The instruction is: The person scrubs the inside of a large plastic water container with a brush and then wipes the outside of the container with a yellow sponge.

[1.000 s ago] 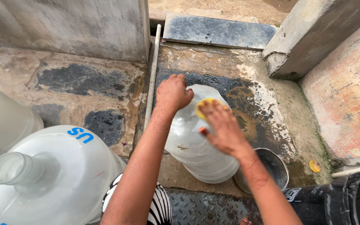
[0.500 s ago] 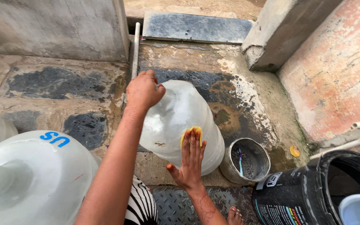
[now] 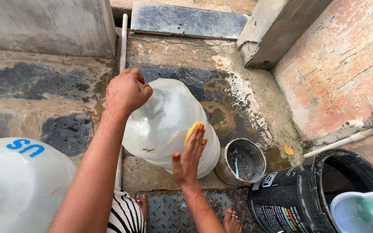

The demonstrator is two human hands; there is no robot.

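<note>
A: Where's the big clear water jug (image 3: 165, 125)?
B: Middle of the wet concrete floor (image 3: 221, 82), tilted, neck toward ten o'clock.
A: The left hand (image 3: 126, 91)?
B: Fingers curled tight round the neck.
A: And the right hand (image 3: 189, 156)?
B: Fingers straight and together, pressing a yellow sponge (image 3: 192, 130) against the jug's side. A small metal tin (image 3: 243, 161) sits at four o'clock, black bucket (image 3: 303, 198) beyond.
</note>
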